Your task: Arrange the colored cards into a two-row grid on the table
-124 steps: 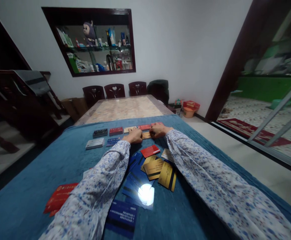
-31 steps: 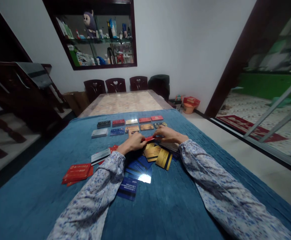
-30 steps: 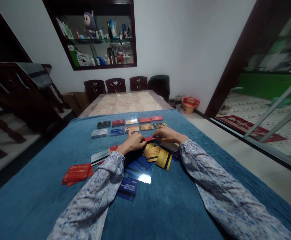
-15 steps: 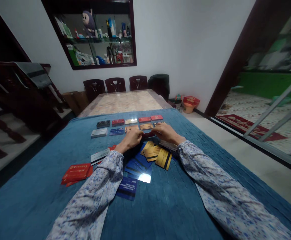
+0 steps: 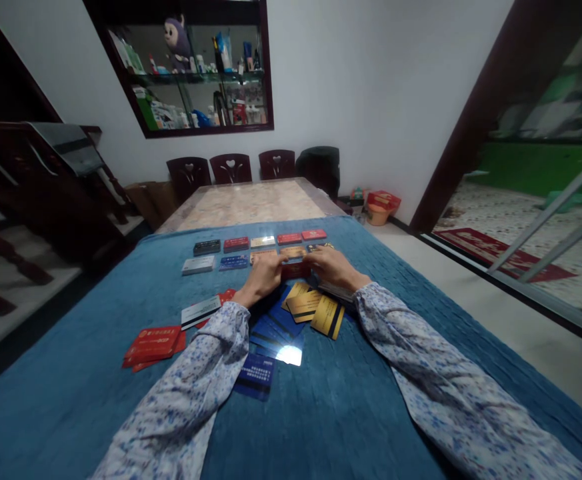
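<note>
Pinching the dark red card [image 5: 295,270] by its two ends, I have the left hand [image 5: 265,273] and right hand [image 5: 335,268] closed on it, just this side of the black-and-gold stack [image 5: 313,249]. A second ago it lay flatter and showed bright red; now it stands nearly on edge, a dark face towards me, which I read as both hands squaring it. One card or several, I cannot tell. Gold cards [image 5: 327,316] and blue cards [image 5: 273,331] lie loose on the blue cloth [image 5: 315,413].

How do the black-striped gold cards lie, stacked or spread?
Spread: the black-striped gold cards overlap only partly, fanned at differing angles.
</note>
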`<state>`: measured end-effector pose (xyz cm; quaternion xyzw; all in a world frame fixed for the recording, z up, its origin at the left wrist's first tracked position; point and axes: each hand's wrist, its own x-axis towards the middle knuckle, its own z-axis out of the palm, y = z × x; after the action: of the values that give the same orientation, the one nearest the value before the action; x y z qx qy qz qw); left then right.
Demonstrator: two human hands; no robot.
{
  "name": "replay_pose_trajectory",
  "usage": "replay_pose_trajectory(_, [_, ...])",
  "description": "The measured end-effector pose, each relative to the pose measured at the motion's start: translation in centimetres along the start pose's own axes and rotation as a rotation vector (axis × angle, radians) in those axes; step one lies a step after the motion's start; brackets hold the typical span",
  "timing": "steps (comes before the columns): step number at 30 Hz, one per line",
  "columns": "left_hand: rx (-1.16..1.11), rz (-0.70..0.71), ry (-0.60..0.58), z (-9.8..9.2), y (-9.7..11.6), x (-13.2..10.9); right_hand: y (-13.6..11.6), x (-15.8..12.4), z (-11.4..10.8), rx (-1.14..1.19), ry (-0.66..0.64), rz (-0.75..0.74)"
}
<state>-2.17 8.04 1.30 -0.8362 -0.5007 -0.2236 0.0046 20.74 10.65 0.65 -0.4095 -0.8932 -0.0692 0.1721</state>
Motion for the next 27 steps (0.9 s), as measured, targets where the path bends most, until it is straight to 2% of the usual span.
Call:
replay_pose_trajectory(7, [0.073, -0.034, -0.011, 0.2, 0.4, -0.3, -0.5, -0.2, 0.4, -0.049, -0.048, 0.100])
replay_pose_trajectory(14, [0.154, -0.062, -0.076, -0.2, 1.2, -0.6, -1.3, -0.5, 0.4, -0.067, -0.084, 0.145])
replay_pose_trajectory(20, [0.188, -0.113, -0.133, -0.1, 2.1, -1.0, -1.5, -0.4, 0.5, -0.077, -0.141, 0.151])
replay_pose_trajectory(27, [0.153, -0.172, -0.160, 0.5, 2.1, -1.0, -1.8, -0.4, 0.2, -0.011, -0.172, 0.151])
